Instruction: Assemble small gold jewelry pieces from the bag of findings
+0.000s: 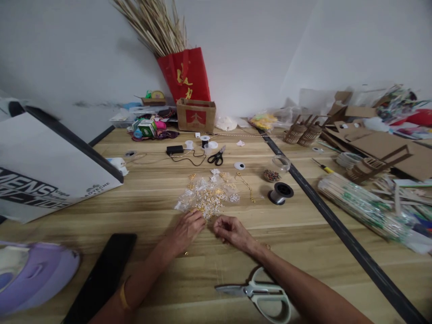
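Just beside the shiny trinkets, left hand and right hand curl, grip indiscernible.

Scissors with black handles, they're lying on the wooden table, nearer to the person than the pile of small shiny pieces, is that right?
Not quite: the head view shows the scissors beyond the pile of small shiny pieces, farther from the person. They do have black handles and lie on the wooden table.
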The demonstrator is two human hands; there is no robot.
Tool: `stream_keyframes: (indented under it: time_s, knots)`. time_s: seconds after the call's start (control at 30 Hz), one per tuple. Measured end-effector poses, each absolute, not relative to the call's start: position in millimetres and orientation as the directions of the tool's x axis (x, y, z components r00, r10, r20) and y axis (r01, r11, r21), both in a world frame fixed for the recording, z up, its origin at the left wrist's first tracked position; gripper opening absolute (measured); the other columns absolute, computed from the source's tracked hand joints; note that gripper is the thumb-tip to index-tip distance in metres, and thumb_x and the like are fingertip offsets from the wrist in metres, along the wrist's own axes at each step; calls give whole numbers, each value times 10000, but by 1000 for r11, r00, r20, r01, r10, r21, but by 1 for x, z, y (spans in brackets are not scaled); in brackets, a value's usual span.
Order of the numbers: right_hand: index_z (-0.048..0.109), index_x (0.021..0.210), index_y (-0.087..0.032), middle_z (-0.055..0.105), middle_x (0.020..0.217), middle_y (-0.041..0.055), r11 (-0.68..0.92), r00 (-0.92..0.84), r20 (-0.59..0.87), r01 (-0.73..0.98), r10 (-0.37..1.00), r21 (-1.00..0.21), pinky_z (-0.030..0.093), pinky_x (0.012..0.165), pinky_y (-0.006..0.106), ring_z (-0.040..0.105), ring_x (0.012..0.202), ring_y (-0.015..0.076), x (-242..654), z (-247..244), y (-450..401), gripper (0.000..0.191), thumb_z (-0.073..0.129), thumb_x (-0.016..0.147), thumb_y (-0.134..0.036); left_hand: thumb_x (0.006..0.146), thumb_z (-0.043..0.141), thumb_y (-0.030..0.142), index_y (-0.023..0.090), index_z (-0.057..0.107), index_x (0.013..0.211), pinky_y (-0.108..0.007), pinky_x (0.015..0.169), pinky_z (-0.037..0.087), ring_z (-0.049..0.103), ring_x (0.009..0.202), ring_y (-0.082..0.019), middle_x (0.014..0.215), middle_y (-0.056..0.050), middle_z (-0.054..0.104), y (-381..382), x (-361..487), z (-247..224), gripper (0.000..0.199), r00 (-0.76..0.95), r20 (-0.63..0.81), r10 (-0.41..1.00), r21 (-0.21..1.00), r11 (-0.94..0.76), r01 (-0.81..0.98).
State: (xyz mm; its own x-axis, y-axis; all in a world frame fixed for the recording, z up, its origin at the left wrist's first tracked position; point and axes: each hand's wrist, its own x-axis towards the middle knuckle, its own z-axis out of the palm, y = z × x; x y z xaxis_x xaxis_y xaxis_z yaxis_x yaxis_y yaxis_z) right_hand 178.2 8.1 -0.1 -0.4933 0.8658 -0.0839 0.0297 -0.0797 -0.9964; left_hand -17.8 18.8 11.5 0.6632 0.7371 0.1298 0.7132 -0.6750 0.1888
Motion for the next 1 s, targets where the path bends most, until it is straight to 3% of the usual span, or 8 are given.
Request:
stream_keyframes:
  time_s: [0.27, 0.53, 0.73, 0.87, 1.0]
  knots:
    - [517, 749, -144, 481, 608, -38, -94, -496, -101, 40, 862, -995, 339, 395, 153, 424, 444, 43, 180, -2, 9, 363, 612, 757, -494, 916, 421, 176, 149, 601, 774, -292, 731, 425, 539, 776, -171, 791, -44, 587, 20, -19, 6, 231, 619, 204, 758, 285, -651, 703]
    - [516, 741, -144, 485, 607, -37, -99, -500, -107, 43, 859, -994, 335, 381, 147, 426, 435, 40, 179, -3, 9, 357, 623, 751, -484, 824, 529, 165, 149, 633, 748, -261, 717, 440, 577, 754, -157, 768, -40, 637, 28, -28, 7, 129, 396, 203, 896, 677, -420, 604]
    - [514, 727, -147, 481, 603, -35, -81, -497, -102, 64, 861, -995, 341, 395, 160, 429, 441, 46, 178, 1, 9, 374, 620, 741, -506, 746, 608, 303, 133, 630, 725, -227, 612, 431, 559, 646, -134, 673, -17, 629, 36, -35, 0, 173, 180, 59, 982, 940, -115, 320]
    - [517, 742, -147, 486, 601, -33, -83, -499, -110, 75, 859, -994, 338, 389, 161, 431, 438, 50, 179, -1, 8, 385, 618, 740, -518, 675, 676, 352, 117, 644, 711, -203, 540, 395, 498, 549, -99, 584, 10, 588, 36, -36, 0, 240, 123, -52, 991, 986, 32, 165]
    - [518, 744, -146, 484, 610, -32, -86, -501, -110, 72, 858, -994, 347, 387, 158, 428, 444, 48, 179, -3, 9, 391, 615, 740, -525, 692, 684, 345, 102, 663, 762, -198, 532, 395, 496, 540, -82, 660, -27, 648, 33, -35, 1, 254, 135, -107, 985, 994, 107, 6]
